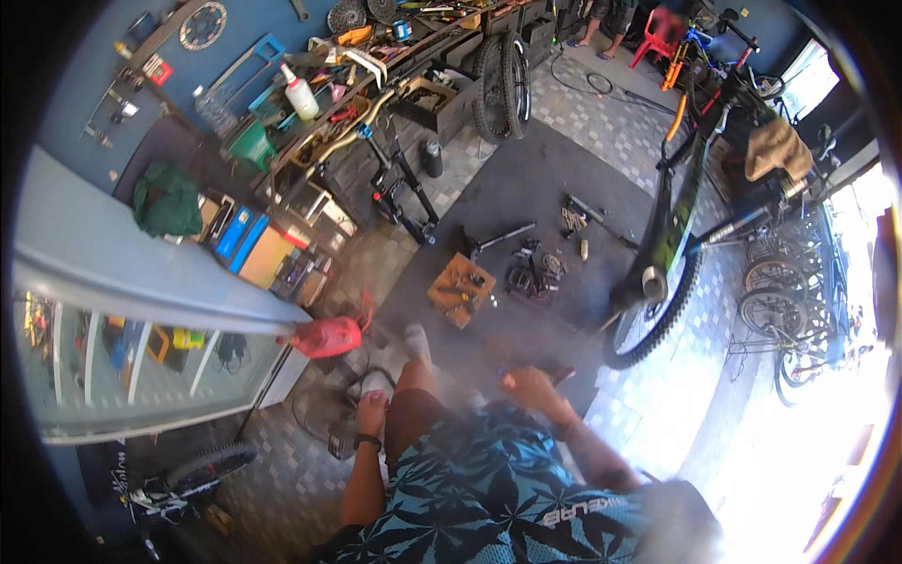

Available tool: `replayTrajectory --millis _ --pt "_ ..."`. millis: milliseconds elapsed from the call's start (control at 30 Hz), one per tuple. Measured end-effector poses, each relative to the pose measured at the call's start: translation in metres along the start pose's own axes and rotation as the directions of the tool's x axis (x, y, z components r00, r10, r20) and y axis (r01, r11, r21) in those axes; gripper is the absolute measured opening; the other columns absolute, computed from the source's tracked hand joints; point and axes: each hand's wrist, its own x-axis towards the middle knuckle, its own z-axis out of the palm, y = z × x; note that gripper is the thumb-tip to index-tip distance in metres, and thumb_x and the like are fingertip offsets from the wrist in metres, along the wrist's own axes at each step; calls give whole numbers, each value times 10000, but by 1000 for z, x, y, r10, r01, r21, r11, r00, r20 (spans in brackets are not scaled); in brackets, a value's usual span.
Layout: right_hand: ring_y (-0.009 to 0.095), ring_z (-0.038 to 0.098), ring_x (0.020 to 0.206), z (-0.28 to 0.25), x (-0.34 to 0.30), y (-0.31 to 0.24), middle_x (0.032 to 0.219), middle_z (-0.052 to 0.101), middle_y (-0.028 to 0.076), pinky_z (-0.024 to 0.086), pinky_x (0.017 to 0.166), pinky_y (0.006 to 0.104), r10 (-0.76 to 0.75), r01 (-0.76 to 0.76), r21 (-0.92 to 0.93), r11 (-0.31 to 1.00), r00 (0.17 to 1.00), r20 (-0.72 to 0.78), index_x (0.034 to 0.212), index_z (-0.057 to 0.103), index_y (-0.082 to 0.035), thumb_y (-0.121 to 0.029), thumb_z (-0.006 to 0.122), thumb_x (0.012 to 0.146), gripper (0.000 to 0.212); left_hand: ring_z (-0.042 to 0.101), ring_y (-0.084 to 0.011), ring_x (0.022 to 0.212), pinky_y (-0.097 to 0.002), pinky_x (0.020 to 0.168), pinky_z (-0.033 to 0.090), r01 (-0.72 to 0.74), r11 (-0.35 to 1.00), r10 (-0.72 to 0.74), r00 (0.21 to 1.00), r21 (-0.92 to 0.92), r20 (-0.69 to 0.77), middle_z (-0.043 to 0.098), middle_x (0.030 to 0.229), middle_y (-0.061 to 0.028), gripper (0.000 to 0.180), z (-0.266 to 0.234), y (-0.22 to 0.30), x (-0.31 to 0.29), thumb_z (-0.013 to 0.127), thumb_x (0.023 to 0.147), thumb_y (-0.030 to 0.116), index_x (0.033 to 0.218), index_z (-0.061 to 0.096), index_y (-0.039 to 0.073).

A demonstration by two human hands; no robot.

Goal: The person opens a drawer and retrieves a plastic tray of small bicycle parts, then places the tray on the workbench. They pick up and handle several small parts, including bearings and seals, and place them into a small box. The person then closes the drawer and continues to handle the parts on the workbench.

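My left hand (pixel 372 410), with a dark band on its wrist, hangs beside my left leg with its fingers curled in. It overlaps a white shoe (pixel 379 382), and I cannot make out anything in its grasp. My right hand (pixel 532 388) is closed in front of my body. A small blue bit shows at its fingers and a dark red piece (pixel 564 376) beside it; the haze hides what it grips. Ahead on the dark mat lie a wooden board (pixel 451 305) with tools on it, a black seatpost-like part (pixel 503 239) and several small bike parts (pixel 531 273).
A green-black bike frame (pixel 691 193) with its rear wheel (pixel 658 329) stands at right. A suspension fork (pixel 399 183) leans by the cluttered workbench (pixel 329 132). Left are a red container (pixel 327 336) and a glass cabinet (pixel 141 357). Another person's legs (pixel 604 28) show far back.
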Motion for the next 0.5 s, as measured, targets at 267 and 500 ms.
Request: replayTrajectory --millis 267,500 --pt "353 718 1195 157 117 114 1190 771 182 564 984 492 288 -395 541 743 918 274 1151 801 -114 -676 622 967 618 759 -313 1015 -421 927 594 -157 887 142 988 434 66 786 1052 -165 196 50 135 269 761 966 208 1111 761 76" --pt "325 746 933 3 197 94 946 769 121 587 856 377 587 -582 116 805 810 -10 1099 792 -172 -367 675 1026 238 759 -194 903 -354 787 597 -391 845 246 891 365 382 797 1012 -78 219 76 339 539 722 1025 221 1189 716 77"
